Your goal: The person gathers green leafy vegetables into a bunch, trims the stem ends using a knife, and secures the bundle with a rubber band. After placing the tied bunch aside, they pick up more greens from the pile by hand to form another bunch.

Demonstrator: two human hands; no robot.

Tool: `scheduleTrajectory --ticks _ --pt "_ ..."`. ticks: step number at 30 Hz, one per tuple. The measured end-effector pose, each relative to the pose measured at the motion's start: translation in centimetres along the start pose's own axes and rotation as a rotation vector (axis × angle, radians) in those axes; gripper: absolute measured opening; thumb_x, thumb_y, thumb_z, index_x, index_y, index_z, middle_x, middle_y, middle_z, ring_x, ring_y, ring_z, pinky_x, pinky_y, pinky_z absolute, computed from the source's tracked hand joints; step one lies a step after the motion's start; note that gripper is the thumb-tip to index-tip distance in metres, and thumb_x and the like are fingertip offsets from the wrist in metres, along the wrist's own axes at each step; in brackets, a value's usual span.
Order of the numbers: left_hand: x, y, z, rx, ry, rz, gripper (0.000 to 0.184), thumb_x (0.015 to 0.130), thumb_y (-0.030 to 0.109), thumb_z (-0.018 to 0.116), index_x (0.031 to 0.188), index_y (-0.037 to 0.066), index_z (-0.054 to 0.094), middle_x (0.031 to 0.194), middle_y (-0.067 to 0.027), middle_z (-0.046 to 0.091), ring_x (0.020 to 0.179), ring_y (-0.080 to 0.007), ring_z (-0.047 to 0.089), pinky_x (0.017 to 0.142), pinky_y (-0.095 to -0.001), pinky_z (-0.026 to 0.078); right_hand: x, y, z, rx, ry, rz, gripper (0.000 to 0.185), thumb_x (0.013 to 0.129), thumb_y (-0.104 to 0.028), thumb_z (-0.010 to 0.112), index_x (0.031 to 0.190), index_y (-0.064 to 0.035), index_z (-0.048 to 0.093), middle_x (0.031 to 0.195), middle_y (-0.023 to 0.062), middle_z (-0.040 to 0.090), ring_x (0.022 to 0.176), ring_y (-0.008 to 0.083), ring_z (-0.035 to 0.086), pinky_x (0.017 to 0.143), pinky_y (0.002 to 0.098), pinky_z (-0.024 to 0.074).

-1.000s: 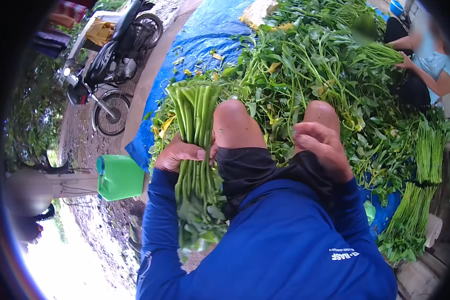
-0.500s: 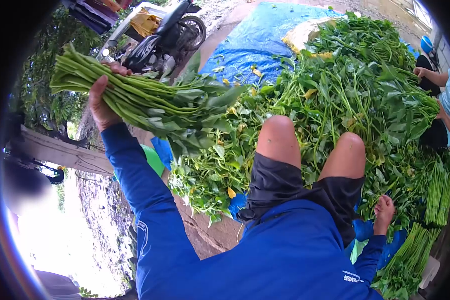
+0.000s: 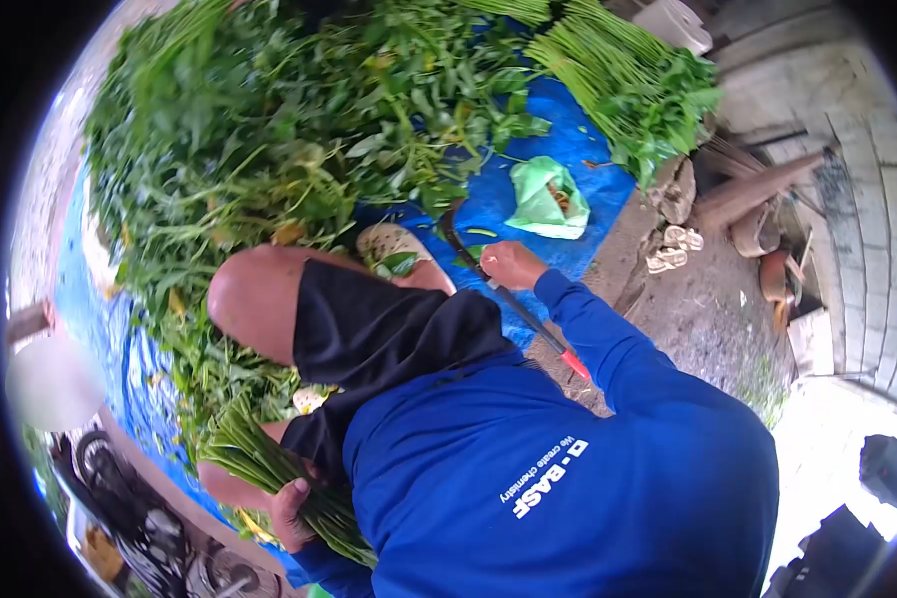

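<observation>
My left hand point(image 3: 291, 513) is closed around a bunch of leafy green stems point(image 3: 244, 444), held low beside my leg, with the cut ends pointing up and away. My right hand point(image 3: 513, 265) is a fist at the middle of a sickle point(image 3: 540, 329) with a dark curved blade and a red handle end. The far part of the blade lies over the blue tarp point(image 3: 588, 199). Just beyond that hand, a light green plastic bag point(image 3: 546, 204) sits open on the tarp, with brownish contents too small to name.
A large heap of leafy greens point(image 3: 269, 130) spreads ahead of my knees. Trimmed bundles of stems point(image 3: 618, 75) lie at the far right. Sandals point(image 3: 674, 249), wooden pieces point(image 3: 762, 191) and a block wall point(image 3: 867, 229) stand rightward. A motorcycle point(image 3: 135, 518) is at lower left.
My view has swung to the right. My left hand has brought the raised bunch down beside my leg. My right hand, earlier beside my knee, is now at the sickle.
</observation>
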State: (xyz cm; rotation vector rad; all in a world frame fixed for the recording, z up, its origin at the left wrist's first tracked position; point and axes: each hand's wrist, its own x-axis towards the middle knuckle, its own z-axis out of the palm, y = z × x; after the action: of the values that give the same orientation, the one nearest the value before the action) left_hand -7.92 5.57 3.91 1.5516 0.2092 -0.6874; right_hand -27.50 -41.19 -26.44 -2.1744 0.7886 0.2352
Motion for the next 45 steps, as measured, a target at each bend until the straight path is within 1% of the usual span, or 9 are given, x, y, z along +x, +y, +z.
scheduleTrajectory --ticks 5,7,20,31,34,35,38,40,45 --pt "4.9 2.7 2.2 0.094 -0.160 0.010 0.065 0.072 0.023 0.085 0.126 -0.001 0.058 0.086 -0.0077 0.060 0.076 -0.0198 0.061 0.066 -0.0302 0.051 -1.0 7.2 -4.2 0.167 0.922 0.292 0.028 0.098 -0.025 0.057 0.098 -0.0051 0.077 0.101 0.0231 0.076 0.095 0.0456 0.073 0.085 0.0545 0.0577" --pt "5.6 3.9 4.2 0.204 -0.156 0.013 0.061 0.074 0.024 0.084 0.123 -0.001 0.059 0.092 -0.0101 0.064 0.079 -0.0210 0.062 0.073 -0.0326 0.052 0.5 12.3 -6.2 -0.010 1.014 0.252 0.024 0.096 -0.023 0.061 0.096 -0.0044 0.076 0.105 0.0216 0.076 0.102 0.0431 0.072 0.088 0.0536 0.0577" --pt "6.9 4.1 9.1 0.177 -0.335 0.005 0.051 0.078 0.019 0.076 0.120 -0.006 0.062 0.097 -0.0113 0.069 0.085 -0.0209 0.066 0.077 -0.0324 0.054 6.8 15.3 -9.6 -0.179 0.619 0.510 0.027 0.091 -0.029 0.068 0.094 -0.0039 0.079 0.104 0.0206 0.078 0.100 0.0415 0.075 0.091 0.0485 0.0591" --pt "8.5 5.5 9.6 0.107 -0.534 -0.010 0.039 0.075 0.011 0.077 0.110 -0.003 0.066 0.090 -0.0115 0.071 0.073 -0.0221 0.069 0.065 -0.0325 0.056 2.6 12.4 -12.1 0.217 0.945 0.444 0.020 0.095 -0.015 0.076 0.111 -0.0033 0.074 0.095 0.0131 0.078 0.090 0.0236 0.076 0.083 0.0372 0.0589" --pt "8.9 6.6 9.7 0.222 -0.582 -0.090 0.029 0.078 0.010 0.076 0.105 0.000 0.070 0.091 -0.0102 0.073 0.075 -0.0215 0.070 0.064 -0.0320 0.055 2.2 12.4 -13.7 0.299 1.076 0.016 0.017 0.098 -0.012 0.070 0.115 -0.0114 0.072 0.096 0.0080 0.078 0.086 0.0178 0.073 0.081 0.0344 0.0577" --pt "9.2 6.5 8.5 0.214 -0.545 -0.213 0.028 0.079 0.009 0.076 0.106 0.001 0.071 0.092 -0.0088 0.073 0.078 -0.0210 0.070 0.066 -0.0322 0.055 1.4 7.7 -16.1 0.115 0.958 0.152 0.016 0.101 -0.011 0.067 0.114 -0.0116 0.076 0.096 0.0021 0.077 0.085 0.0123 0.070 0.080 0.0321 0.0572" --pt "7.7 7.2 7.5 0.285 -0.435 -0.127 0.036 0.077 0.012 0.081 0.109 0.001 0.071 0.094 -0.0063 0.073 0.083 -0.0175 0.068 0.074 -0.0319 0.054 2.0 -2.1 -18.0 0.938 0.524 -0.007 0.018 0.101 -0.010 0.066 0.114 -0.0058 0.078 0.101 0.0002 0.078 0.075 0.0050 0.062 0.067 0.0208 0.0495" --pt "7.5 5.6 6.1 0.155 -0.487 -0.114 0.040 0.074 0.014 0.083 0.109 -0.001 0.070 0.094 -0.0065 0.073 0.082 -0.0173 0.068 0.073 -0.0309 0.053 0.6 -15.4 -16.8 0.990 0.250 -0.051 0.029 0.098 -0.006 0.065 0.124 -0.0057 0.077 0.108 0.0007 0.079 0.068 0.0033 0.054 0.065 0.0177 0.0463" --pt "6.2 4.5 4.7 0.084 -0.567 -0.073 0.045 0.071 0.017 0.086 0.108 -0.002 0.070 0.093 -0.0067 0.073 0.081 -0.0170 0.067 0.074 -0.0307 0.053 1.5 -31.9 -11.0 1.007 -0.600 -0.387 0.061 0.092 -0.007 0.070 0.153 -0.0055 0.059 0.140 0.0060 0.068 0.089 0.0059 0.062 0.083 0.0256 0.0569"
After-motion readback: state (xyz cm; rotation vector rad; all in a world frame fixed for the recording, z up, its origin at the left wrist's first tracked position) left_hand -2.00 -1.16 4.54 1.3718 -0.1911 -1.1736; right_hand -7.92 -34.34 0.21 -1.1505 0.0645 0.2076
